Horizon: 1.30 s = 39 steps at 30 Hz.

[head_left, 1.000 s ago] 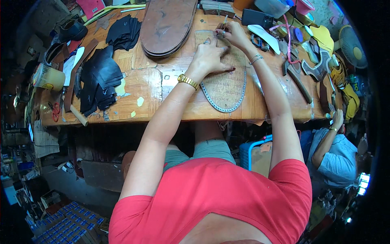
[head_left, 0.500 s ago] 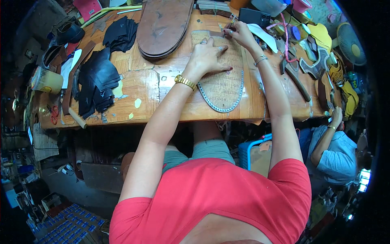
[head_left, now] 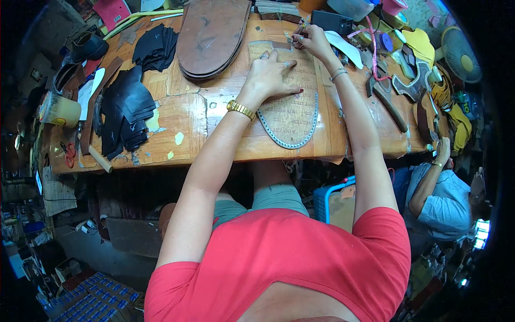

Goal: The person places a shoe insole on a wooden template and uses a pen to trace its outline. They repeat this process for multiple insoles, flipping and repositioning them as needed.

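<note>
A tan, round-ended piece of printed board [head_left: 289, 126] lies on the wooden table, with pale stitching along its near, curved edge. My left hand [head_left: 268, 78] rests on it, fingers spread and pressing it down. A small brown strip [head_left: 282, 46] lies across its far end. My right hand [head_left: 312, 43] is at the far right corner of the board, its fingers pinched together. A slim object seems to show at those fingertips, too small to make out. Just left of the board lies a stack of brown, round-ended leather pieces [head_left: 210, 43].
Black leather pieces [head_left: 126, 104] are piled at the left, near red-handled scissors [head_left: 70, 154] and a yellowish tub [head_left: 60, 110]. A hammer [head_left: 387, 104] lies right of my right arm. A dark box-shaped device [head_left: 332, 22] stands beyond my right hand. Another person [head_left: 437, 198] sits at the right.
The whole view has shifted slightly, so the table's things appear a little further left. Both hands keep nearly the same places on the board.
</note>
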Motion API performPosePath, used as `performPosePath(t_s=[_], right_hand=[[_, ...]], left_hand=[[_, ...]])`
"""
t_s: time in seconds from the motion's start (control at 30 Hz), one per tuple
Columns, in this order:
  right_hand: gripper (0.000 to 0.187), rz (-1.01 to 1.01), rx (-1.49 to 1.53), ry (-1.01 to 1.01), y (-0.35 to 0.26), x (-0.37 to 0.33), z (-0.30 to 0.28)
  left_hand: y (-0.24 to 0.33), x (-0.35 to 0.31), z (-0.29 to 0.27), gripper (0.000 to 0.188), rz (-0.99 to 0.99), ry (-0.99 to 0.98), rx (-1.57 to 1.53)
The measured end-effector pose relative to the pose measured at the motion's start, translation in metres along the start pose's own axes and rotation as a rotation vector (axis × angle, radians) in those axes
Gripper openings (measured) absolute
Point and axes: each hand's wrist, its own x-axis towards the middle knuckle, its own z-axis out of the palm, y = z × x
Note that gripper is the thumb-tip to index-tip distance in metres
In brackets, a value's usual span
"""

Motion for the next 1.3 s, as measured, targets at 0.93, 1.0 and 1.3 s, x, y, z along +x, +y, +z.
performPosePath(t_s=[0.93,1.0,1.3], right_hand=[[0.020,0.183,0.503,0.208,-0.056,-0.179,-0.032],[0.021,0.228,0.508,0.205,-0.058,-0.184,-0.029],[0.021,0.171,0.418,0.193,-0.053,-0.185,-0.017]], left_hand=[[0.000,0.007,-0.009,0.121,-0.006,-0.204,0.014],[0.001,0.006,-0.013,0.123,-0.020,-0.244,0.009],[0.010,0.011,-0.025,0.126,-0.021,-0.361,0.021]])
